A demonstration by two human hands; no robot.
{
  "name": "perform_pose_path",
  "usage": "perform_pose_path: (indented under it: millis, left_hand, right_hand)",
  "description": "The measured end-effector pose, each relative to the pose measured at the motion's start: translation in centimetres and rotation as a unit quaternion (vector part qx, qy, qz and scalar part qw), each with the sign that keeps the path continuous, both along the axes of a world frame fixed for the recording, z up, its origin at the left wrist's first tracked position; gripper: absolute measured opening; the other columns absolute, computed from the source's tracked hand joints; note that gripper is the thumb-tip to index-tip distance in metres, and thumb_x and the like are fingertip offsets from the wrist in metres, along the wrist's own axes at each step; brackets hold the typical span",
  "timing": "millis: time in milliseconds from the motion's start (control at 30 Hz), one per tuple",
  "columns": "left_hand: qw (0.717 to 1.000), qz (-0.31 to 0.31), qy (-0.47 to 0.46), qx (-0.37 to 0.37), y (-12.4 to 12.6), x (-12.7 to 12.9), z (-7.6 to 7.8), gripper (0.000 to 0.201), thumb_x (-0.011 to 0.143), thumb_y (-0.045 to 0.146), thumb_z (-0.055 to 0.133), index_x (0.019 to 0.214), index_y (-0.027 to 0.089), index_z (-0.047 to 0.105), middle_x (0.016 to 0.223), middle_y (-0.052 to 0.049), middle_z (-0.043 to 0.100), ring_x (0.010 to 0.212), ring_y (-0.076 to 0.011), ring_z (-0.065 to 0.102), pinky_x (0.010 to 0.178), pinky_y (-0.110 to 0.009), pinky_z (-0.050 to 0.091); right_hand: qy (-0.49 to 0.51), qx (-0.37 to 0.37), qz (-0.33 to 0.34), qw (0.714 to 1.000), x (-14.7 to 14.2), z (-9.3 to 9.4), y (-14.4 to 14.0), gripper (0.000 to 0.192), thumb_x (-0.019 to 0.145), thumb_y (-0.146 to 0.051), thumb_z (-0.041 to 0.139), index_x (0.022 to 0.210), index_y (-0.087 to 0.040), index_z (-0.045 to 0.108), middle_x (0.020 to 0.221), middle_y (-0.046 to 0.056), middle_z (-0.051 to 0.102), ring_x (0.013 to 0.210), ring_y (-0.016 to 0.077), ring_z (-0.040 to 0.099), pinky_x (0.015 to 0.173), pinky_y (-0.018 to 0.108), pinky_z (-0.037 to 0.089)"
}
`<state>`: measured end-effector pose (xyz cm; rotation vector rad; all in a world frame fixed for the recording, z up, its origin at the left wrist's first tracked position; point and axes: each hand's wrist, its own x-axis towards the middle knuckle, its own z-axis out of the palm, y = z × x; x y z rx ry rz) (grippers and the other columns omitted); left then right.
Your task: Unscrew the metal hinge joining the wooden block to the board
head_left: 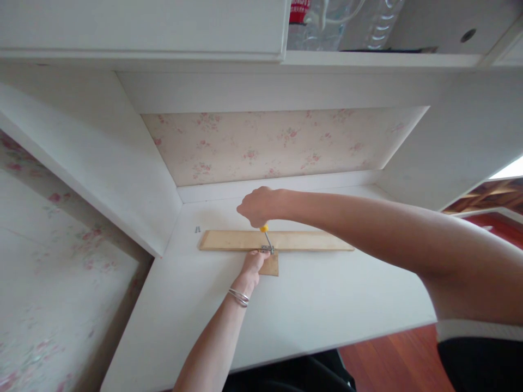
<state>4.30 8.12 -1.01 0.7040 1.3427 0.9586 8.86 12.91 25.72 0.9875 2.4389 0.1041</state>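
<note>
My right hand (pixel 258 207) is wrapped round the yellow handle of a screwdriver (pixel 266 235). The shaft slants down to a small metal hinge (pixel 267 249) at the front edge of a long wooden board (pixel 232 239). From below, my left hand (pixel 254 263) presses its fingers on the hinge where the board meets a small square wood piece (pixel 271 266). The screwdriver's tip is too small to make out against the hinge. Two small screws (pixel 198 230) lie left of the board.
The white desk top (pixel 318 305) is boxed in by a white side panel (pixel 102 147) on the left and another panel (pixel 457 130) on the right. Above hangs a white cabinet (pixel 143 30), its open shelf holding plastic bottles (pixel 379 24). Floral wallpaper (pixel 261 144) covers the back.
</note>
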Motion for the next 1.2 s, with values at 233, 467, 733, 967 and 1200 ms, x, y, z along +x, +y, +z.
perform_pose_path:
  millis: [233, 467, 733, 967, 1200]
  left_hand:
    - [1.000, 0.003, 0.014, 0.002, -0.1, 0.0, 0.3, 0.023, 0.055, 0.028, 0.077, 0.070, 0.014, 0.069, 0.080, -0.007, 0.070, 0.082, -0.0207, 0.059, 0.077, -0.031, 0.037]
    - [1.000, 0.010, 0.026, -0.006, -0.1, 0.0, 0.5, 0.020, 0.054, 0.027, 0.077, 0.066, 0.015, 0.066, 0.076, -0.006, 0.069, 0.079, -0.0202, 0.058, 0.073, -0.031, 0.037]
    - [1.000, 0.008, 0.020, 0.004, -0.1, 0.0, 0.3, 0.019, 0.056, 0.027, 0.075, 0.067, 0.014, 0.067, 0.078, -0.007, 0.069, 0.079, -0.0206, 0.058, 0.074, -0.032, 0.038]
    - [1.000, 0.004, 0.011, 0.009, 0.0, 0.0, 0.1, 0.022, 0.055, 0.029, 0.078, 0.070, 0.015, 0.070, 0.075, -0.006, 0.070, 0.083, -0.0225, 0.060, 0.077, -0.033, 0.039]
    - [1.000, 0.007, 0.013, 0.005, 0.0, 0.1, 0.2, 0.020, 0.056, 0.027, 0.077, 0.069, 0.015, 0.070, 0.078, -0.006, 0.070, 0.084, -0.0218, 0.059, 0.076, -0.032, 0.039]
  right_hand:
    - [0.012, 0.035, -0.057, 0.998, 0.0, 0.4, 0.7, 0.030, 0.072, -0.025, 0.056, 0.095, -0.010, 0.068, 0.095, 0.018, 0.066, 0.084, 0.0281, 0.062, 0.064, 0.036, 0.049]
    - [0.017, 0.011, -0.054, 0.998, -0.2, 0.4, 0.7, 0.037, 0.071, -0.032, 0.057, 0.102, -0.015, 0.067, 0.095, 0.015, 0.066, 0.083, 0.0291, 0.062, 0.064, 0.039, 0.049]
    - [-0.030, -0.009, -0.039, 0.999, -0.4, 0.6, 0.3, 0.031, 0.067, -0.023, 0.060, 0.096, -0.014, 0.067, 0.093, 0.014, 0.066, 0.081, 0.0269, 0.063, 0.067, 0.039, 0.049]
    - [-0.017, 0.003, -0.030, 0.999, -0.3, 0.4, 0.9, 0.027, 0.068, -0.022, 0.059, 0.091, -0.012, 0.068, 0.088, 0.015, 0.066, 0.082, 0.0285, 0.062, 0.065, 0.038, 0.048]
    - [0.003, 0.021, -0.058, 0.998, -0.4, 0.2, 1.2, 0.027, 0.070, -0.026, 0.060, 0.091, -0.012, 0.068, 0.092, 0.017, 0.066, 0.086, 0.0288, 0.061, 0.070, 0.040, 0.048]
